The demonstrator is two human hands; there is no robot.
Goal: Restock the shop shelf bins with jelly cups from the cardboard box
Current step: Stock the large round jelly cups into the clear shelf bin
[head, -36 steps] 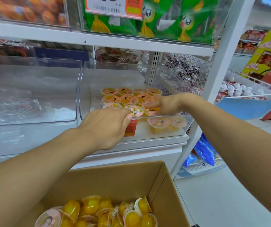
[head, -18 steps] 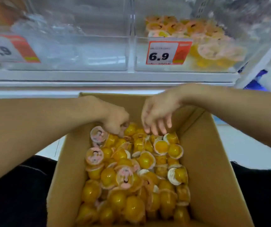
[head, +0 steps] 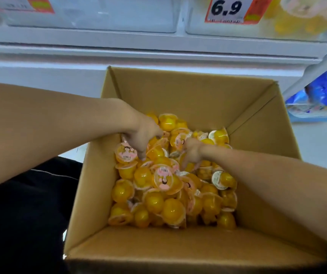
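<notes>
Two bare hands reach down into one open cardboard box (head: 178,91), which holds a single heap of yellow jelly cups (head: 170,186), several dozen at least and too jumbled to count exactly; a few lie with their pink-printed lids up, most show their clear yellow bowls. On the left, black clothing (head: 24,214) fills the lower corner beside the box wall. The left hand (head: 139,135) comes in over the box's left wall and is buried knuckles-up in the far left part of the heap; its fingers (head: 141,153) curl downward, close together, among the cups, touching a lid-up cup just at their left, but whether they actually grasp one cannot be told, since the fingertips are partly hidden. Just to the right, near but apart, the right hand (head: 193,153) comes from the right and presses into the middle of the heap, fingers (head: 184,162) pointing down and slightly parted, with cups touching them on all sides; whether it grips one is likewise unclear. Above the box, two clear shelf bins (head: 99,18) stand side by side on the white shelf, each with one price tag; the right tag (head: 227,8) reads 6.9, and blurred yellow cups show in that right bin.
</notes>
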